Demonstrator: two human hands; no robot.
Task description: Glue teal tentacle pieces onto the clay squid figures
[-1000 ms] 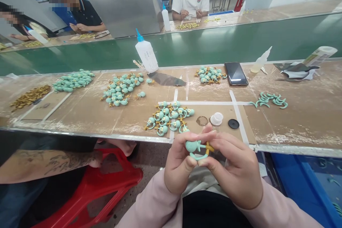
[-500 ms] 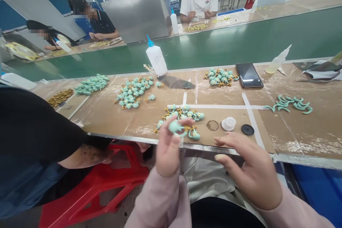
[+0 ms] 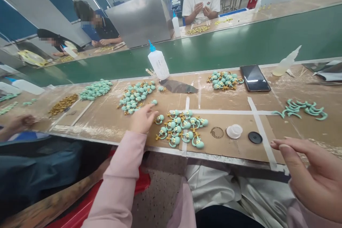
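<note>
- Left hand [image 3: 143, 118] has been carried away from above the cluster of joined figures [image 3: 188, 135] to the near edge of the larger pile of figures [image 3: 136, 94], and the right hand [image 3: 310, 171] has been shifted outward, to the right of the black disc [image 3: 255, 137].
- A single figure [image 3: 154, 102], lying on the counter [image 3: 104, 124] just beside the larger pile, is partly hidden by the bent left fingers; whether it is gripped cannot be told.
- Right fingers are loosely bent, with nothing seen held, short of the curved pieces [image 3: 299, 104].
- Fresh parts seem to be collected at this step, since curved pieces are already joined onto the clustered figures.
- For the next move, the single figure should be pinched cleanly by the left hand and one curved piece separated from its neighbours by the right.
</note>
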